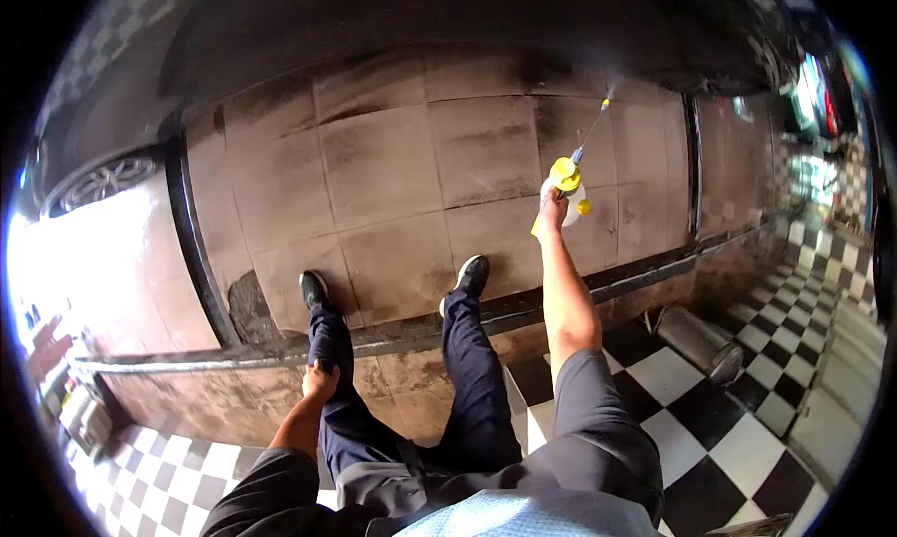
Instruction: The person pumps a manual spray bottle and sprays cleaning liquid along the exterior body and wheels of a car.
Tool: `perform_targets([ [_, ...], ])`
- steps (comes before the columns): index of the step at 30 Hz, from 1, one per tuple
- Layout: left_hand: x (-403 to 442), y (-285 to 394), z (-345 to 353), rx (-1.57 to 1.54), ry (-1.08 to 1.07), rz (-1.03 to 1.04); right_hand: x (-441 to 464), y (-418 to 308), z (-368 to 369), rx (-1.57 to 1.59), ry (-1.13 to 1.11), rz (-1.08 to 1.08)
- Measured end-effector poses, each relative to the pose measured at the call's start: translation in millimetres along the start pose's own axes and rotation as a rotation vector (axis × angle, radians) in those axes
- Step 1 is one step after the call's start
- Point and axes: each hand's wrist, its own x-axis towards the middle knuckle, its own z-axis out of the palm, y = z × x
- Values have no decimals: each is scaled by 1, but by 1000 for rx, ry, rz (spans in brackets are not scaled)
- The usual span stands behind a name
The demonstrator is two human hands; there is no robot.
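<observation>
My right hand (553,205) is wrapped round the handle of a yellow and white sprayer (565,175). From its top a thin wand (591,128) reaches up and away to a yellow nozzle tip (606,103), beside the lower edge of a dark vehicle (374,23). A faint mist shows near the tip. Closed against the dark trousers at my knee is my left hand (320,382); whether it grips cloth or something else I cannot make out.
Both shoes rest on a stained tiled platform (392,182) with dark channels (192,247) across it. A grey cylinder (696,343) lies on the checkered floor (710,406) at the right. Another person's hand (47,348) shows at the far left. A wheel (107,180) stands upper left.
</observation>
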Motion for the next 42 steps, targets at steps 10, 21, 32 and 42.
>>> perform_targets([
  [10, -32, 164, -27, 99, 39, 118, 29, 21, -83, -467, -578, -70],
  [21, -41, 357, -4, -314, -356, 363, 132, -15, -142, -191, -373, -118],
  [32, -37, 480, -38, -480, -782, 165, 295, -121, -253, -475, 88, -217],
  [42, -31, 560, -29, 139, -676, 354, 343, -42, -266, -395, -230, -10],
])
